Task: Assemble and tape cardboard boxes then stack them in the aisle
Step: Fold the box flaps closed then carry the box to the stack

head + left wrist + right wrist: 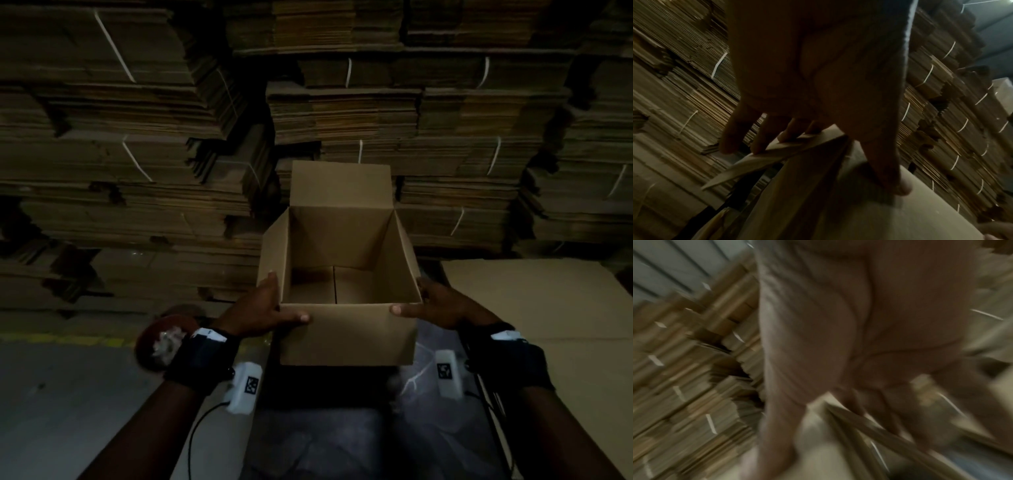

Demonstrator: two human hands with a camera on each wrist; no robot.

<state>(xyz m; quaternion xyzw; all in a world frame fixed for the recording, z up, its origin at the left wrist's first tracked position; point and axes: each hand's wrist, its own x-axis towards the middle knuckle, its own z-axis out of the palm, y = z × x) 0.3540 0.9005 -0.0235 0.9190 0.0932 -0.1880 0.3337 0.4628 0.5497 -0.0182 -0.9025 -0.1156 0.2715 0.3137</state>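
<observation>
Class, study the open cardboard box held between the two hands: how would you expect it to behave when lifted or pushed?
The cardboard box is empty inside, so probably light for its size. Its top flaps stand loose, so they would likely flop. The left hand and right hand hold it at its near corners, so the walls may flex.

Dim light. Tall stacks of flattened cardboard [144, 144] bound with white straps [114, 46] fill the back. Grey concrete floor [61, 394] with a worn yellow line [68, 340].
</observation>
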